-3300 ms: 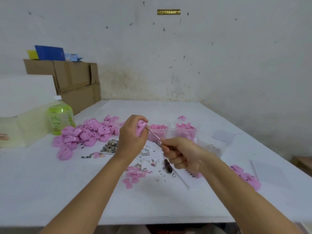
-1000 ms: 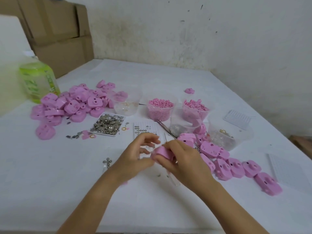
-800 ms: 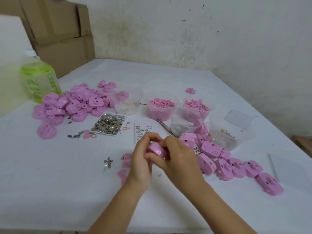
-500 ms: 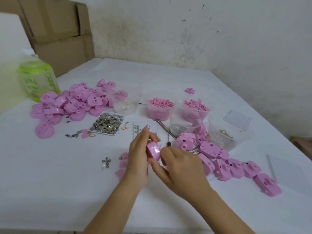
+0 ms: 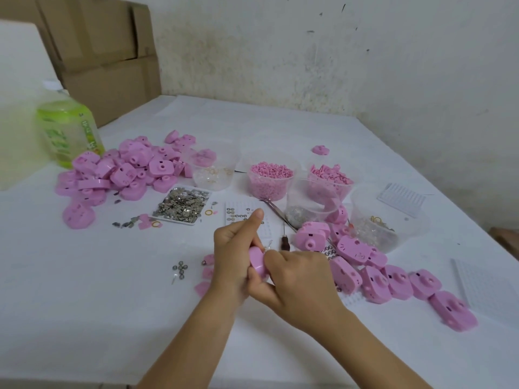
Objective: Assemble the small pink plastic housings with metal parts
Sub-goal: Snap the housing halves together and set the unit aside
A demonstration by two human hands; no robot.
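Pink housing (image 5: 257, 263) sits edge-up just above the table (image 5: 98, 318), squeezed between both hands. The left hand (image 5: 234, 259) wraps its fingers round the left side with the thumb standing straight up, and the right hand (image 5: 299, 279) curls its fingers against the right edge, so both have hold of it and little of the shell shows. Whether a metal part is already seated inside cannot be told, since the fingers hide the joint. The main risk, I judge, is pressing the pink housing together while a small piece sits crooked, which would jam or bend it, or spring it out onto the white table where it would be hard to find. A slip of the right fingers could also flick the shell toward the dark-handled tool (image 5: 285, 243) lying just beyond the hands, or into the row of housings (image 5: 393, 282) close by on the right, knocking them about. Loose metal rings (image 5: 180, 269) lie near the left hand, and a careless forearm could scatter them. Farther out, the tray of metal parts (image 5: 182, 204), the cups of pink pieces (image 5: 271, 178) and the heap of housings (image 5: 120, 169) look out of harm's reach.
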